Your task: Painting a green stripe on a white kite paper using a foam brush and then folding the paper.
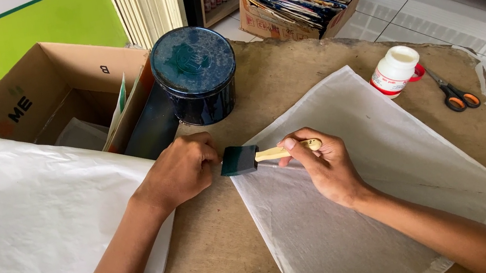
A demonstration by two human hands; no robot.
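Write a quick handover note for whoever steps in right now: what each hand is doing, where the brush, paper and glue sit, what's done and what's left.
Right hand: grips the wooden-handled dark foam brush, its head at the left edge of the thin white paper sheet.
Left hand: a closed fist on the worn brown tabletop beside the brush head; whether it holds anything cannot be seen.
Nearby: round dark blue tin, lid on; white plastic bottle; orange-handled scissors; a larger white sheet at left.
Done: sheet laid flat.
Left: no wet coating visible, so brushing appears barely begun.

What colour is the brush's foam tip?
Dark green foam tip, seen in the head view.
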